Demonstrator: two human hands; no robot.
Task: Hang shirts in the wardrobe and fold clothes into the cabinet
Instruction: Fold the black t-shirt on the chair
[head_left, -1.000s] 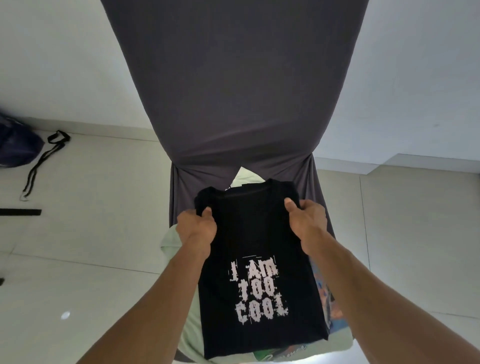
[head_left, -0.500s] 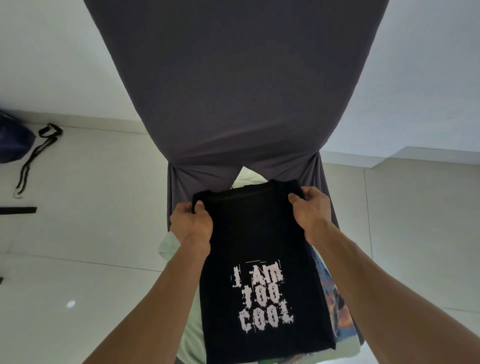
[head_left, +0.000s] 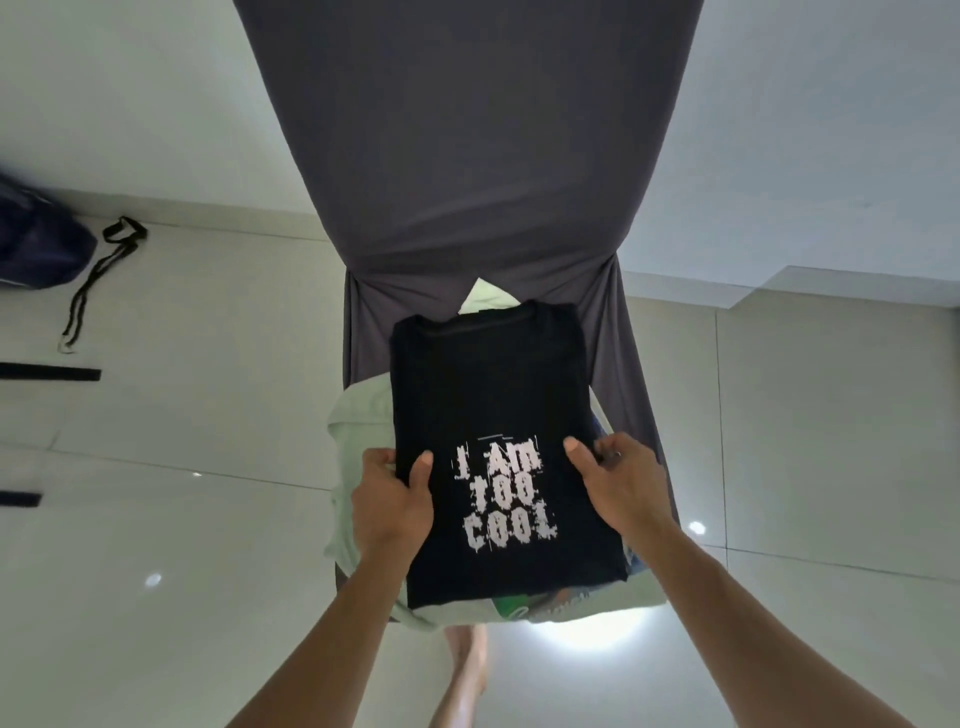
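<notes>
A black shirt (head_left: 493, 441) with white words on it is laid in the middle of the frame, on top of a small pile of other clothes (head_left: 358, 415). It is already folded in from the sides into a long strip. The pile is kept on a seat covered with grey cloth (head_left: 467, 156), which fills the top middle of the frame.

The left edge of the black shirt is pinched by the left hand (head_left: 392, 499), thumb on top and fingers tucked under. The right edge is gripped the same way by the right hand (head_left: 621, 488). Both hands are closed on the cloth, about halfway down the strip, beside the words.

The next fold is probably meant to bring one end over to the other end. For this to be done well, both edges should be lifted together and kept level, so no slant is made. The cloth should be pulled gently flat, so no bumps are trapped inside. The pale green shirt underneath should not be picked up with it.

A dark bag (head_left: 36, 244) and a black strap (head_left: 98, 275) are left on the floor (head_left: 182, 519) in the upper left of the frame.
</notes>
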